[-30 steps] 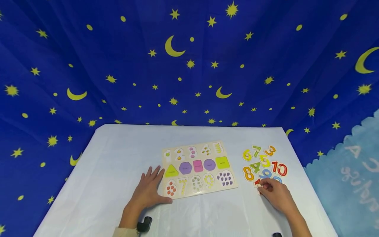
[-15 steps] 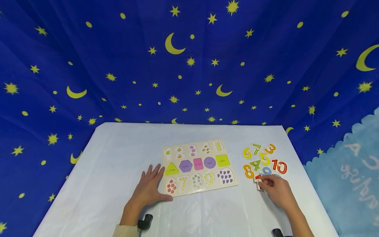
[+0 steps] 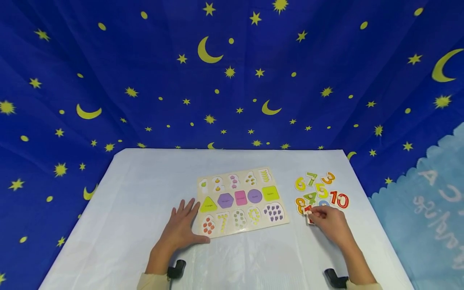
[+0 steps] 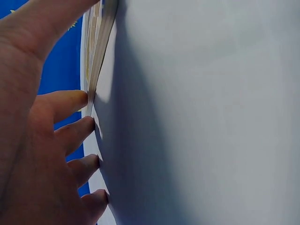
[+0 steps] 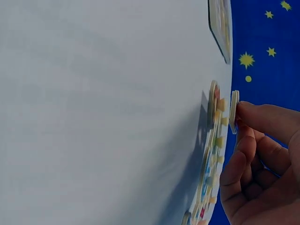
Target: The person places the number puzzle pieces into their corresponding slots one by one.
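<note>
Probably light and stiff, the red number piece [image 3: 311,221] is pinched in the right hand [image 3: 331,224] above the bench [image 3: 253,262], near the other numbers [image 3: 321,191]; their knobs [image 5: 222,105] suggest the surest hold, since smooth faces may slip. The left hand [image 3: 181,227], fingers spread, touches the board [image 3: 250,228] at its left edge.

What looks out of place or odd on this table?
Nothing looks spilled or broken. The board sits slightly askew to the far edge of the table, and the numbers lying beside it are jumbled, out of counting order.
</note>
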Motion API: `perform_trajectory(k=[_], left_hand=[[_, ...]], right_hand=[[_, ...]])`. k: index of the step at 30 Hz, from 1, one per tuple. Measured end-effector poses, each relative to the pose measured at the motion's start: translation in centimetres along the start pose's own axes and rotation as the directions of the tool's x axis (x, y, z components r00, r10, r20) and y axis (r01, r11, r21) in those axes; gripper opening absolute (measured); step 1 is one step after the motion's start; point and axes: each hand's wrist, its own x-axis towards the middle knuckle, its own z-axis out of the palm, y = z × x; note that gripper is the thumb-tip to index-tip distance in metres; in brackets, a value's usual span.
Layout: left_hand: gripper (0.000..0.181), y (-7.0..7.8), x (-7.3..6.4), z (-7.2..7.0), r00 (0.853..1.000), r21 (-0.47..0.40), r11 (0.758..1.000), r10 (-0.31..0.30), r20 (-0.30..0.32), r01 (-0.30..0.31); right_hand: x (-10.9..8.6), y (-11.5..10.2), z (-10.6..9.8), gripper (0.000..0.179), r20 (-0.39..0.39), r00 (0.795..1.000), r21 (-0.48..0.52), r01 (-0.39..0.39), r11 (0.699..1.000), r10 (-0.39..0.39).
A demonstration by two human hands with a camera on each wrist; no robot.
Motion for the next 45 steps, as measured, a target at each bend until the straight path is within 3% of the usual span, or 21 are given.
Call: perform_trajectory(k=[12, 24, 32, 45], left_hand=[[0.129, 0.0, 0.1, -0.2, 1.0, 0.002, 1.0, -0.005, -0.01, 0.005], [0.128, 0.2, 0.3, -0.2, 1.0, -0.003, 1.0, 0.0, -0.016, -0.001], [0.128, 0.2, 0.0, -0.5, 1.0, -0.01, 1.0, 0.005, -0.028, -0.006], [0.129, 0.0, 0.0, -0.1, 1.0, -0.003, 1.0, 0.007, -0.02, -0.008]], right_hand=[[1.2, -1.4, 1.0, 0.023, 0.029, 1.0, 0.026, -0.01, 1.0, 0.01], [2.2, -2.4, 2.1, 0.017, 0.099, 0.994, 0.082, 0.035, 0.996, -0.043], [3.0, -3.7, 3.5, 0.018, 0.097, 0.992, 0.098, 0.076, 0.992, -0.086], [4.0, -6.1, 4.7, 0.02, 0.134, 0.989, 0.11, 0.051, 0.993, -0.065]])
